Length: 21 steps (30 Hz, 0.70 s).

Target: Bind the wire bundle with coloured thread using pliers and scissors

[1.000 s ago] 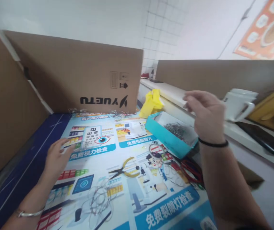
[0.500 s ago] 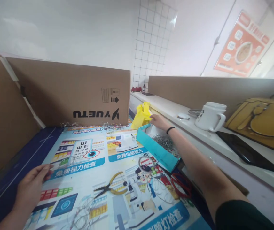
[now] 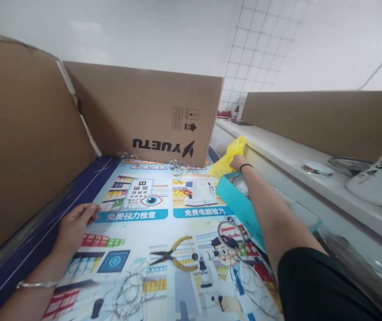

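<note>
My right hand point(image 3: 238, 162) reaches far forward and grips the yellow plastic bag point(image 3: 228, 156) lying by the white ledge; its fingers are closed on the bag. The forearm passes over the teal box point(image 3: 236, 203), whose inside is mostly hidden. My left hand point(image 3: 75, 223) rests flat on the printed poster point(image 3: 164, 209) near its left edge, fingers stretched out, holding nothing. Yellow-handled pliers point(image 3: 174, 254) lie on the poster between my arms, next to a wire ring point(image 3: 230, 233) and tangled thin wire point(image 3: 133, 285).
Cardboard panels point(image 3: 150, 116) wall in the table at the back and left. A white ledge point(image 3: 297, 160) runs along the right with a white mug point(image 3: 378, 178), a small round lid point(image 3: 314, 168) and another cardboard panel behind.
My right hand has gone from above the teal box, past its far end, onto the yellow bag. The left hand stays flat on the poster. The view has swung left.
</note>
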Tool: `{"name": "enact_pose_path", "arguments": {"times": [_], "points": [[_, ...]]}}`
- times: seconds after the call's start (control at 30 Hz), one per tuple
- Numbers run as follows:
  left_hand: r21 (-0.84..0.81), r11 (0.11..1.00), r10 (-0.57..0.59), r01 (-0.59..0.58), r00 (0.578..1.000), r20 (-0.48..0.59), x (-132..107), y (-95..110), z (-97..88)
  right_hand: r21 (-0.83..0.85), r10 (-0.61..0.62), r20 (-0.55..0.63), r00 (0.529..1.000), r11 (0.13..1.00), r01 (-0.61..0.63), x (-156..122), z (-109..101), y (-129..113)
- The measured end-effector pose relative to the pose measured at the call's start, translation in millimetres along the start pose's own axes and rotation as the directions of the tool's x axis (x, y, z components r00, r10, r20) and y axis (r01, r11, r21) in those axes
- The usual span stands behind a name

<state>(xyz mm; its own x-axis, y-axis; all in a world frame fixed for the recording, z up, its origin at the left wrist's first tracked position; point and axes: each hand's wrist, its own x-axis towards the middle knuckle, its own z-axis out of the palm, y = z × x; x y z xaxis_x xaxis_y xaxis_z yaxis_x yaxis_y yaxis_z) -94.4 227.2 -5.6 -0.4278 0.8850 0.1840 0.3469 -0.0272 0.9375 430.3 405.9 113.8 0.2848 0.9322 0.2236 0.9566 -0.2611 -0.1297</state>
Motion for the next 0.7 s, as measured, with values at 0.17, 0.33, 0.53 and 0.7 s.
{"name": "enact_pose_path", "arguments": {"times": [0.17, 0.33, 0.53, 0.7], "points": [[0.027, 1.0, 0.01, -0.011, 0.999, 0.041, 0.4, -2.7, 2.0, -0.03, -0.083, 0.017, 0.996, 0.996, 0.084, -2.5, -5.3, -43.2], [0.066, 0.996, 0.057, -0.06, 0.997, 0.051, 0.9, -4.3, 0.9, -0.056, -0.242, 0.048, 0.969, 0.968, 0.244, -53.2, 6.3, -101.3], [0.136, 0.983, 0.126, -0.122, 0.992, -0.017, -6.5, 5.6, -4.3, -0.12, -0.402, 0.134, 0.906, 0.901, 0.418, -152.2, 46.3, -118.1], [0.211, 0.926, 0.309, -0.312, 0.95, 0.05, -26.6, 52.2, 0.6, -0.171, -0.499, 0.132, 0.857, 0.84, 0.515, -190.7, 54.7, -102.5]]}}
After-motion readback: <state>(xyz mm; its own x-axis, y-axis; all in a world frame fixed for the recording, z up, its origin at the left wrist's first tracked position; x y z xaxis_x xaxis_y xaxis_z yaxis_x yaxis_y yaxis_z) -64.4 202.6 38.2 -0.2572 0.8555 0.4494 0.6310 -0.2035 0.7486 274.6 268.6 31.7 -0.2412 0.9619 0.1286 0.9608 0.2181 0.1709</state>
